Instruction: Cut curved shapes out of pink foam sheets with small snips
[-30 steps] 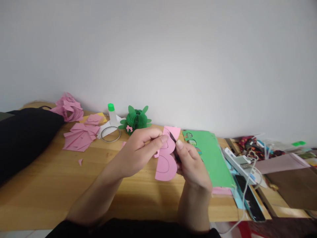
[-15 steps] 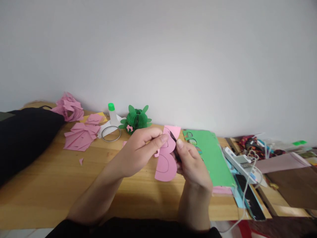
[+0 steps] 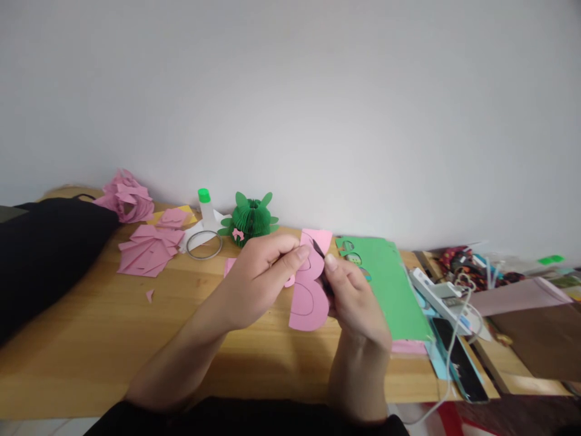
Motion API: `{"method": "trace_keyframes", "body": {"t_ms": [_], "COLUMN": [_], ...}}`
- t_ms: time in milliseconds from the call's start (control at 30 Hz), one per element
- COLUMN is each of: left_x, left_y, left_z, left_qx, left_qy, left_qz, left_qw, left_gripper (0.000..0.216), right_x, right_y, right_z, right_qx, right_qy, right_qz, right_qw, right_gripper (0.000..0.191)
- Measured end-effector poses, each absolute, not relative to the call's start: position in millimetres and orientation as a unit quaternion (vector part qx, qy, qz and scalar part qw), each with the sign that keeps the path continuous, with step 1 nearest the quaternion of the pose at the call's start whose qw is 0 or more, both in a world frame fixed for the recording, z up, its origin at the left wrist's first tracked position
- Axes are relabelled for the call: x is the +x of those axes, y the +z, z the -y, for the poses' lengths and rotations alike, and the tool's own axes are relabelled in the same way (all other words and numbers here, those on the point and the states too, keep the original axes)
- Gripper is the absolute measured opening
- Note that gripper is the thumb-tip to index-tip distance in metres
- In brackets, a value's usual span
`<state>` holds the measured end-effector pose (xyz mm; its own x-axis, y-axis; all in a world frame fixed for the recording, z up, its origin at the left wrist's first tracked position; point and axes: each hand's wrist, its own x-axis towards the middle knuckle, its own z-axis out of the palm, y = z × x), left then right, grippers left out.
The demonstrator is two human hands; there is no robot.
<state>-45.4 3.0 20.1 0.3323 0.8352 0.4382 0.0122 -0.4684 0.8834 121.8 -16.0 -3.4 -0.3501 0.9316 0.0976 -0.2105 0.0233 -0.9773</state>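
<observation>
My left hand pinches a piece of pink paper between thumb and fingers, above the wooden table. Rounded outlines are drawn on this paper, and its right side has scalloped edges. Closed around dark scissors, my right hand is at the right side of the paper. The scissors' blade lies against the upper part of the sheet, while most of the handle is hidden in my palm. Behind my left hand stands a green honeycomb-paper figure with leaf-like parts and a small pink bow.
Pink paper scraps, a metal ring and a glue stick are on the left. A black bag occupies the left edge. To the right lie green sheets, a power strip and a phone.
The lower end of the pink paper has swung slightly right. Both hands stay almost in place, and the scissors remain at the paper's upper part.
</observation>
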Motion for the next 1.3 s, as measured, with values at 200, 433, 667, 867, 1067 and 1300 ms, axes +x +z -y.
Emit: {"method": "trace_keyframes", "body": {"t_ms": [200, 433, 667, 867, 1067, 1300], "left_x": [-44.9, -45.7, -46.1, -45.5, -43.7, -38.9], "left_y": [20.0, 19.0, 19.7, 18.1, 16.6, 14.1], "left_z": [-3.5, -2.4, -2.4, -2.4, -2.5, -1.0], "left_qx": [0.703, 0.698, 0.695, 0.691, 0.678, 0.658], "left_qy": [0.487, 0.486, 0.486, 0.483, 0.48, 0.498], "left_qz": [-0.303, -0.305, -0.299, -0.303, -0.319, -0.326], "left_qw": [0.42, 0.429, 0.437, 0.444, 0.457, 0.461], "left_gripper": [0.037, 0.036, 0.035, 0.036, 0.036, 0.038], "right_x": [121.4, 122.4, 121.2, 119.0, 119.4, 116.9], "right_y": [-1.3, -1.6, 0.3, 1.2, -2.1, -1.0], "right_z": [15.7, 16.4, 17.2, 17.7, 17.8, 16.6], "right_qx": [-0.338, -0.356, -0.373, -0.385, -0.374, -0.396], "right_qy": [0.606, 0.601, 0.596, 0.578, 0.564, 0.539], "right_qz": [0.55, 0.551, 0.554, 0.561, 0.57, 0.571], "right_qw": [0.464, 0.457, 0.447, 0.451, 0.466, 0.476], "right_gripper": [0.049, 0.047, 0.049, 0.049, 0.049, 0.051]}}
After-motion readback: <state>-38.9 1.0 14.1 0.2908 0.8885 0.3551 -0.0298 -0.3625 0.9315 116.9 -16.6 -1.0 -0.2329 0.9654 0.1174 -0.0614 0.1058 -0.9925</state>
